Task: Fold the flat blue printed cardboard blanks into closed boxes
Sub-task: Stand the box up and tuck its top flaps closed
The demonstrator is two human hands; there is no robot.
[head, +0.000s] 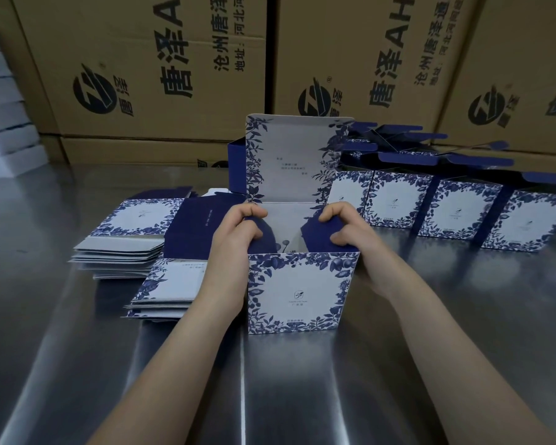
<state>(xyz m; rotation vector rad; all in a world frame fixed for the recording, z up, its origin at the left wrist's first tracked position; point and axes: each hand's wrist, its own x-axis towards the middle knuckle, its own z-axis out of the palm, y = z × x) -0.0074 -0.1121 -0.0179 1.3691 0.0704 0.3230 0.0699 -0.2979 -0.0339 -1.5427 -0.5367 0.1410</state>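
- Forearms, two, bare: enter from the bottom edge and converge on the box at centre.
- Box (297, 290), half-formed: stands upright on the steel surface (430, 364), blue floral front panel facing the camera, lid panel raised vertical at the back, top open.
- Left hand (238, 229): curled closed over the dark blue side flap at the box's left top edge, thumb and fingers pinching it.
- Right hand (344, 229): likewise clenched on the dark blue flap at the right top edge; both flaps tilt inward over the opening.
- Flat blanks (161, 290): stack just left of the box, printed side up; a second stack (122, 248) lies behind it, further left, with one opened-out blank resting on top.
- Folded boxes (463, 207): row along the right rear of the surface, fronts toward the camera, dark blue flaps standing up behind.
- Brown shipping cartons (161, 69): walled across the back, black printed lettering and logos.
- White stacked items (4, 123): far left edge, blurred.
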